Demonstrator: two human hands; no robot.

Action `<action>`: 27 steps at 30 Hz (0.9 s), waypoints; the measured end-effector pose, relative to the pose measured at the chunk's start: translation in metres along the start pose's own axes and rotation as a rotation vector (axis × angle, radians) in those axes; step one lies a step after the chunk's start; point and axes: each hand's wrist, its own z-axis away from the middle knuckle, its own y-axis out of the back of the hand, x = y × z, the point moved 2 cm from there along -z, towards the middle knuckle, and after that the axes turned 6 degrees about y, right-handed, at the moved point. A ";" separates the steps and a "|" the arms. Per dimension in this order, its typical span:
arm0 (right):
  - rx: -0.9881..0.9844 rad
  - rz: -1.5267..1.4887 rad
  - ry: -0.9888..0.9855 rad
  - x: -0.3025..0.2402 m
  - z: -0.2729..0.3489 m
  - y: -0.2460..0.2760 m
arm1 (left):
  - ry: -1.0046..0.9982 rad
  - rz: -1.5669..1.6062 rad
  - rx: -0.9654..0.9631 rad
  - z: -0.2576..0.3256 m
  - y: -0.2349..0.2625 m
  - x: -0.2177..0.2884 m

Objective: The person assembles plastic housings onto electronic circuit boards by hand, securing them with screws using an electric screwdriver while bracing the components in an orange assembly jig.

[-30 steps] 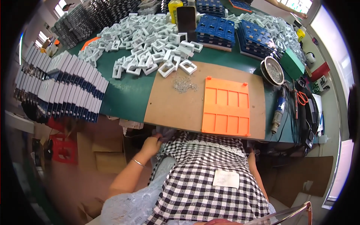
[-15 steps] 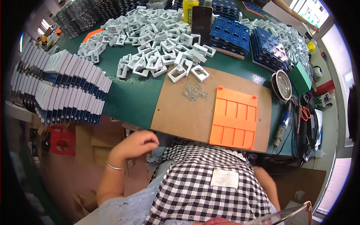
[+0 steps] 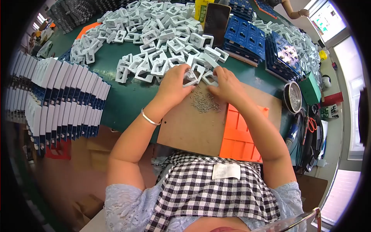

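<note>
At the far edge of a brown board (image 3: 181,127), both of my hands are at the pale plastic frames. My left hand (image 3: 174,85) has its thumb and fingers around one pale plastic frame (image 3: 191,78). Just to the right, my right hand (image 3: 228,86) pinches another pale plastic frame (image 3: 209,79) from its right side. Both frames lie at the near edge of a big heap of similar frames (image 3: 158,31). Below my hands, a small pile of screws (image 3: 205,102) lies on the board. An orange compartmented tray (image 3: 236,135) is partly hidden under my right forearm.
Blue circuit boards (image 3: 244,36) are stacked behind, beside an upright phone (image 3: 216,23) and a yellow bottle (image 3: 201,9). Stacked frame-and-board pieces (image 3: 65,96) stand left. At right are a metal bowl (image 3: 294,97), an electric screwdriver (image 3: 293,133) and orange-handled scissors (image 3: 312,124). Another person's hand (image 3: 303,13) shows far right.
Both hands have moved forward from near my body to the two frames at the board's far edge, taking hold of them. The view has shifted slightly. Another person's arm at upper right has moved.
</note>
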 end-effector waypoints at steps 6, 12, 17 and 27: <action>0.055 -0.401 -0.066 -0.014 0.039 0.047 | 0.456 1.429 -0.352 0.054 0.042 0.015; -0.191 -0.484 0.066 -0.057 0.110 0.042 | 0.477 1.406 -0.413 0.107 0.041 0.020; -0.228 -0.361 0.065 -0.069 0.129 0.021 | 0.477 1.076 -0.378 0.132 0.035 0.032; -0.218 -0.214 0.149 -0.071 0.145 0.010 | 0.038 -0.059 -0.308 0.131 0.053 0.043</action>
